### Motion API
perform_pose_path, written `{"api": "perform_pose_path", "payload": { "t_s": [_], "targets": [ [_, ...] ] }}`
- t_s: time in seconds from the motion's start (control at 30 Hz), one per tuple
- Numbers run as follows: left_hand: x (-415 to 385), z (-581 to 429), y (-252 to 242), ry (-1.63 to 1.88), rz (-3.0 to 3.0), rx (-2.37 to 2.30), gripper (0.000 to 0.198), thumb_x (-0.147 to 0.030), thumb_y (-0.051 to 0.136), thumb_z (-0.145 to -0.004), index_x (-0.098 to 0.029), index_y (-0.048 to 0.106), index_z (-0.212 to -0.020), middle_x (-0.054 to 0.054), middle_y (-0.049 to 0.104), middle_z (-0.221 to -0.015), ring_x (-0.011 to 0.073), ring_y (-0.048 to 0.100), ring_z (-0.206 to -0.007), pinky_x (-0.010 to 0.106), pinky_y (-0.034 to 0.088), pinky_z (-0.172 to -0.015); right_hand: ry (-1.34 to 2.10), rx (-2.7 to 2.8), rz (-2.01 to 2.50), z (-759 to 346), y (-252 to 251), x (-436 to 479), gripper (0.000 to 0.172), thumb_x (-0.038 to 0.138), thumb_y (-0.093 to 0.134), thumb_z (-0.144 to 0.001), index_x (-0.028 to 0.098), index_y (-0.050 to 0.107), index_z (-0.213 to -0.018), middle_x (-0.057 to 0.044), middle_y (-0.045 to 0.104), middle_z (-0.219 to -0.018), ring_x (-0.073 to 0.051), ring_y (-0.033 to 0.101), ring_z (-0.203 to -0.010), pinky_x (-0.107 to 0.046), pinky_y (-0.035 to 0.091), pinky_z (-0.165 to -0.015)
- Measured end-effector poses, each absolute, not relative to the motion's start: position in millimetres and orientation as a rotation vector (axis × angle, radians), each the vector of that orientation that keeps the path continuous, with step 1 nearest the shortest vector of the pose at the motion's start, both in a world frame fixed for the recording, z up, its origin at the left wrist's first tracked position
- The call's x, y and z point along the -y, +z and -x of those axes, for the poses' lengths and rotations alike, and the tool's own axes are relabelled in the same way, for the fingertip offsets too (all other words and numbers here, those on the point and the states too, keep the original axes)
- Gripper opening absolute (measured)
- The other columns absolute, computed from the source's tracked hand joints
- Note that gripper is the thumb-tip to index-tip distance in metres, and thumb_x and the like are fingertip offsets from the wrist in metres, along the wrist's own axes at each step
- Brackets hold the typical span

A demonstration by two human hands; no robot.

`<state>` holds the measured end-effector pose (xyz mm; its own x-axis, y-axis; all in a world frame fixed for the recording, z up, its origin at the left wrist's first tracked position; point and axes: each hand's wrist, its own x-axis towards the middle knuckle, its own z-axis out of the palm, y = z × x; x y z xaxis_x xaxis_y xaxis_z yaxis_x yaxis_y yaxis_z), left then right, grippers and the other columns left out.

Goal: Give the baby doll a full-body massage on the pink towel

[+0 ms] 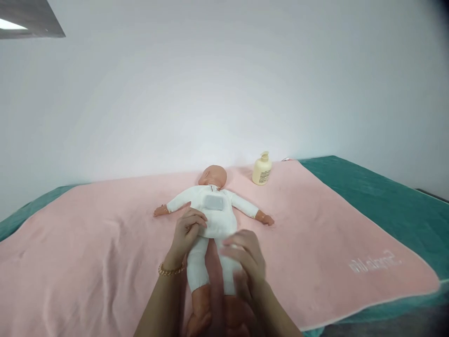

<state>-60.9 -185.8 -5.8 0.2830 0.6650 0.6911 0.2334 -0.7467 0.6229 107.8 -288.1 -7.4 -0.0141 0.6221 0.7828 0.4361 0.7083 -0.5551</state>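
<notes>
A baby doll (219,224) with a white cloth body lies on its front, arms spread wide and head at the far end. On its upper back is a grey rectangular panel (213,202). My left hand (187,229), a gold bracelet (170,270) at its wrist, rests against the doll's left-hand side at the hip. Its fingers are curled in and closed, with no object showing in them. Over the right-hand leg hovers my right hand (247,260), slightly blurred, its bent fingers apart from the thumb. It holds nothing that I can see.
A cream pump bottle (262,169) stands upright beyond the doll, right of its head. Beneath both lies a pink towel (308,262) with white lettering. Green cloth (379,201) shows around the towel's edges. A pale wall (224,84) rises behind.
</notes>
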Motion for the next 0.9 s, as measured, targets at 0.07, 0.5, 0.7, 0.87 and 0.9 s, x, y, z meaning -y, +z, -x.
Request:
{"api": "perform_pose_path", "payload": {
  "t_s": [0.07,0.5,0.7,0.87,0.9],
  "targets": [
    [186.9,61.0,-6.7,1.414,-2.124,-0.748,0.031,-0.002,0.042,-0.073,-0.02,0.066,-0.065,0.001,0.066,-0.074,0.015,0.059,-0.074,0.032,0.047,-0.075,0.194,1.565,0.89,-108.8,-10.5,277.3,0.033,0.031,0.029,-0.101,0.024,0.061,-0.097,-0.005,0.064,-0.092,-0.019,0.057,-0.089,-0.037,0.047,-0.08],
    [182.6,57.2,-9.7,1.116,-2.182,-0.739,0.028,-0.002,0.044,-0.069,-0.018,0.063,-0.056,0.001,0.065,-0.06,0.0139,0.058,-0.064,0.03,0.044,-0.072,0.35,1.848,1.201,-108.0,-25.7,235.1,0.029,0.023,0.04,-0.097,0.018,0.062,-0.078,-0.005,0.061,-0.082,-0.02,0.053,-0.082,-0.035,0.041,-0.075],
    [173.1,55.6,-13.8,1.024,-2.195,-0.791,0.027,-0.002,0.044,-0.065,-0.019,0.06,-0.052,0.001,0.066,-0.059,0.0149,0.058,-0.063,0.031,0.044,-0.072,0.355,2.242,1.11,-114.8,-15.5,201.0,0.024,0.008,0.05,-0.086,0.017,0.061,-0.067,-0.002,0.056,-0.068,-0.017,0.052,-0.071,-0.032,0.041,-0.071],
    [175.2,58.5,-13.6,1.206,-2.15,-0.751,0.029,-0.002,0.042,-0.068,-0.019,0.065,-0.062,0.001,0.067,-0.066,0.0151,0.059,-0.068,0.03,0.045,-0.07,0.349,1.967,0.963,-120.1,-24.2,196.0,0.027,0.014,0.044,-0.09,0.018,0.061,-0.069,-0.004,0.057,-0.073,-0.017,0.053,-0.074,-0.03,0.042,-0.068],
    [176.2,59.1,-13.1,1.246,-2.154,-0.754,0.03,-0.001,0.041,-0.068,-0.019,0.066,-0.066,0.002,0.068,-0.07,0.0157,0.059,-0.072,0.03,0.045,-0.071,0.353,1.882,0.947,-121.8,-26.3,197.7,0.027,0.015,0.043,-0.092,0.018,0.062,-0.073,-0.004,0.058,-0.077,-0.017,0.053,-0.076,-0.031,0.043,-0.07]
  ]
}}
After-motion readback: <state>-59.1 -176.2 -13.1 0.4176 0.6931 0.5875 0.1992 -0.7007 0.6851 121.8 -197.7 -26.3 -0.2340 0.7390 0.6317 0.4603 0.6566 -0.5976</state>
